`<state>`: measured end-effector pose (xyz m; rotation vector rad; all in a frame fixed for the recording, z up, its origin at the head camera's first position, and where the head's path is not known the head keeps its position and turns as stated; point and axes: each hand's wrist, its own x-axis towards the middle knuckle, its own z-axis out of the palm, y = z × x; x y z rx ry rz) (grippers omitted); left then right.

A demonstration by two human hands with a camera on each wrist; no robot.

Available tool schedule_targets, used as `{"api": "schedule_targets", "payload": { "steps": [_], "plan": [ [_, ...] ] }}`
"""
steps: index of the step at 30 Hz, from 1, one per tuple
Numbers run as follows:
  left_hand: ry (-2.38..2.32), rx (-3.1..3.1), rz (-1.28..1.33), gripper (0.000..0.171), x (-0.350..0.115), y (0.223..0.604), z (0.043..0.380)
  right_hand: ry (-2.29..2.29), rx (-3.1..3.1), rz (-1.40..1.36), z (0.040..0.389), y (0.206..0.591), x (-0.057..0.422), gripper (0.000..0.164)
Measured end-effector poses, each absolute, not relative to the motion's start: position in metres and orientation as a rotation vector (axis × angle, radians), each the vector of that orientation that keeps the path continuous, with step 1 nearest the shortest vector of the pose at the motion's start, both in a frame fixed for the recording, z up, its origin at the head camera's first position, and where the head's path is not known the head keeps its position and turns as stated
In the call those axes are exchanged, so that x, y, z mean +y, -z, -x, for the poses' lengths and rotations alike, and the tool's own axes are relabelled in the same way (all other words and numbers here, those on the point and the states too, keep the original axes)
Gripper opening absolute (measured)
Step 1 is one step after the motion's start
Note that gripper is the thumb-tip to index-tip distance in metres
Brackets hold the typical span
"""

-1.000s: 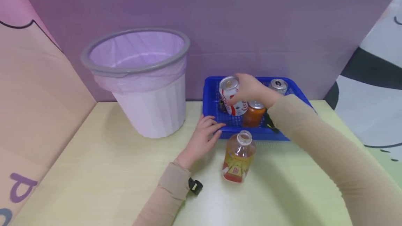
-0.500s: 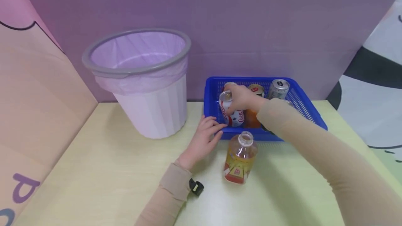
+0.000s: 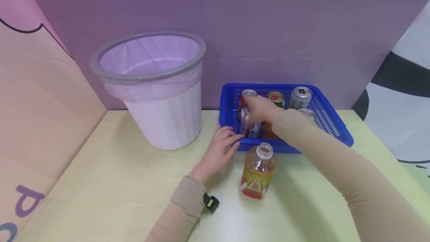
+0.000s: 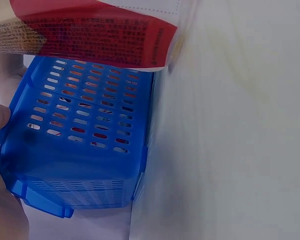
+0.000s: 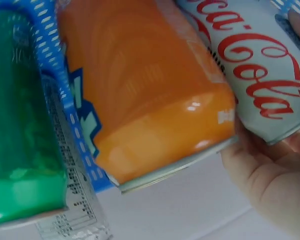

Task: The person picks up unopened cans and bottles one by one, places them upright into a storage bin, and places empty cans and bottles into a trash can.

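My right hand (image 3: 263, 110) reaches into the blue plastic basket (image 3: 339, 130) and grips a white Coca-Cola can (image 5: 260, 65) with red lettering. The can stands at the basket's front left, partly hidden by the hand, beside an orange can (image 5: 150, 95). In the right wrist view a green can (image 5: 20, 130) shows further left. My left hand (image 3: 219, 148) rests its extended fingers on the basket's front left corner. An uncapped clear bottle (image 3: 258, 178) with a yellow and red label stands on the table right in front of the basket.
Behind in the basket are a can with a red side (image 3: 249, 93), a gold-topped can (image 3: 276, 98) and a silver can (image 3: 300, 98). Left of it stands a white bin (image 3: 168, 118) with a grey rim and purple liner. A purple backdrop (image 3: 268, 29) rises behind.
My right hand has lowered the Coca-Cola can into the basket's front left, beside the orange can. My left hand keeps its place at the basket corner.
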<state>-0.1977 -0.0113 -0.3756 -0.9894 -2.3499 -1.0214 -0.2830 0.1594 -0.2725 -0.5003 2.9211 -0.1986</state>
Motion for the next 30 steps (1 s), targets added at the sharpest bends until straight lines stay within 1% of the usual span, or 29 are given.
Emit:
{"api": "schedule_targets", "payload": {
  "steps": [3, 6, 9, 14, 20, 25, 28, 30],
  "plan": [
    [1.017, -2.346, 0.992, 0.025, -0.011, 0.376, 0.198, 0.168, 2.936, 0.52, 0.283, 0.276, 0.159, 0.068],
    [1.029, -2.328, 0.99, 0.024, -0.012, 0.376, 0.199, 0.137, 2.951, 0.53, 0.283, 0.276, 0.157, 0.062],
    [1.025, -2.314, 0.984, 0.024, -0.013, 0.375, 0.2, 0.123, 2.955, 0.516, 0.284, 0.276, 0.153, 0.063],
    [1.019, -2.308, 0.989, 0.024, -0.014, 0.375, 0.199, 0.146, 2.962, 0.446, 0.285, 0.277, 0.15, 0.071],
    [1.039, -2.315, 0.987, 0.024, -0.015, 0.375, 0.199, 0.203, 2.991, 0.371, 0.286, 0.279, 0.147, 0.068],
    [1.038, -2.317, 0.984, 0.024, -0.015, 0.375, 0.198, 0.234, 2.965, 0.347, 0.284, 0.279, 0.147, 0.076],
    [1.033, -2.314, 0.986, 0.024, -0.014, 0.376, 0.199, 0.243, 2.946, 0.351, 0.283, 0.276, 0.147, 0.075],
    [1.032, -2.313, 0.986, 0.024, -0.014, 0.377, 0.199, 0.254, 2.932, 0.364, 0.283, 0.274, 0.148, 0.071]
  ]
}}
